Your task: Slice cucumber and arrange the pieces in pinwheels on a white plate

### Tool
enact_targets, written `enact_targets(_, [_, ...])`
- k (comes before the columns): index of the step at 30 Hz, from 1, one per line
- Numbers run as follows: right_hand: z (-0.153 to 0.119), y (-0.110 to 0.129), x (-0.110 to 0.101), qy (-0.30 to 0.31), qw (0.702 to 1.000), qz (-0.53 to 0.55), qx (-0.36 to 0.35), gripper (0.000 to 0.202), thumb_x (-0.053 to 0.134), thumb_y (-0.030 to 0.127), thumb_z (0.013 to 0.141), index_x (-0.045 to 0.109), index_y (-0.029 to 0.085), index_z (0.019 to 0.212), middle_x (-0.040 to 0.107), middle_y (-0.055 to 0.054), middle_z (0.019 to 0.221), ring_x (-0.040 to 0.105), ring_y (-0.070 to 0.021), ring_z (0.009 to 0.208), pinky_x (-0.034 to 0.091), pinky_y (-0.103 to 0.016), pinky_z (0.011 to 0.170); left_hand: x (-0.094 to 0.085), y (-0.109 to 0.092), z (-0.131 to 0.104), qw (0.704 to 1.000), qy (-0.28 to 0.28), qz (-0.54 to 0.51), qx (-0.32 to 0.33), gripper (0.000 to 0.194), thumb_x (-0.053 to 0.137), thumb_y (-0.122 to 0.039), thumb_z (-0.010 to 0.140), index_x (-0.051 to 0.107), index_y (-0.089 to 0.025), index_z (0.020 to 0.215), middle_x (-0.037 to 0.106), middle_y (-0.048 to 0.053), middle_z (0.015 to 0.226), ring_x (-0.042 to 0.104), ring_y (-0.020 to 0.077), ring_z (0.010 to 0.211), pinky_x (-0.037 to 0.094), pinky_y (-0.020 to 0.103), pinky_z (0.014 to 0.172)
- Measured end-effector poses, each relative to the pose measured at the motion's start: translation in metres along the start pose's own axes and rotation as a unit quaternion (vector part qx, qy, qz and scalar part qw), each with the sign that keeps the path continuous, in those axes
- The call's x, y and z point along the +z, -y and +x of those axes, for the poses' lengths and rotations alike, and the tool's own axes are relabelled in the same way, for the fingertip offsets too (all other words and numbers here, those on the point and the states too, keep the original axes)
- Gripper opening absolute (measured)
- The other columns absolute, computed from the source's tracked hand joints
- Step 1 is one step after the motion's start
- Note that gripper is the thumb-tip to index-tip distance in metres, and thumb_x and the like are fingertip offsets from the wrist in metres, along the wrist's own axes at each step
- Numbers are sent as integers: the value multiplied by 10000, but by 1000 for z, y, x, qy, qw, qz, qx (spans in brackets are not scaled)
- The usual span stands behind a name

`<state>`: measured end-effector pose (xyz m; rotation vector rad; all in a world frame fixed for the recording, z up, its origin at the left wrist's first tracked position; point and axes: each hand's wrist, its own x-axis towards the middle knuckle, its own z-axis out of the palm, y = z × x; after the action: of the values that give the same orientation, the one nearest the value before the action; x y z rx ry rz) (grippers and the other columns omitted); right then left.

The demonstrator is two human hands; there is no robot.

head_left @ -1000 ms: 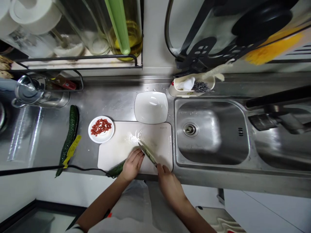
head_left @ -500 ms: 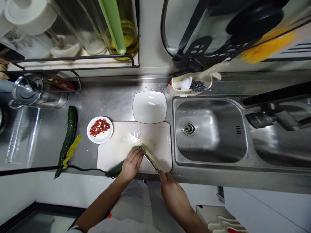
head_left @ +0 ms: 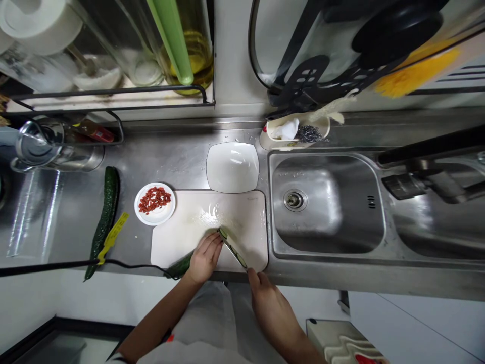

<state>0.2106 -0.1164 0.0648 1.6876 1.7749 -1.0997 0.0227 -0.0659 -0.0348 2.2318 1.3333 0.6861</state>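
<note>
On the white cutting board (head_left: 178,215), my left hand (head_left: 204,257) presses down on a dark green cucumber (head_left: 181,265), fingers together around its right part. My right hand (head_left: 267,298) is closed on the handle of a knife (head_left: 234,252), whose blade slants up-left to the cucumber's end beside my left fingertips. Pale green slices (head_left: 223,233) lie against the blade. A second whole cucumber (head_left: 106,210) rests on the steel counter at the left. Above the board stands a white square dish (head_left: 232,167) with nothing in it.
A small white plate (head_left: 171,208) of red berries touches the board's upper left corner. To the right is a steel sink (head_left: 326,202) with a black faucet (head_left: 405,187). A black cable with a yellow tag (head_left: 112,236) crosses the front left. Jars stand on a rack (head_left: 151,91) above.
The view has shifted very slightly. Beside the blade, the slices show a little more of their pale faces. Both hands keep nearly the same places.
</note>
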Motion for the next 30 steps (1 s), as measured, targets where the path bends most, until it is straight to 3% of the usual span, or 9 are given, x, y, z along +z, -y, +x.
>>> enact_targets(23, [8,7,-20,50,999,17,2,507,256,-32,828,481,165,1237,628,-127,1014,667,-201,815,476,-253,654,2,1,0,1000,7,-14,-11,300,474,-143,892,547,-175,1182,649,89,1095,583,211,1102,512,426,953])
enact_targets(30, [15,7,-20,40,999,20,-6,469,274,-10,838,515,161,1202,638,-130,1006,667,-197,833,480,-244,673,2,1,1,1000,1,-11,-2,301,489,-127,882,553,-163,1174,651,95,1093,582,214,1103,513,429,954])
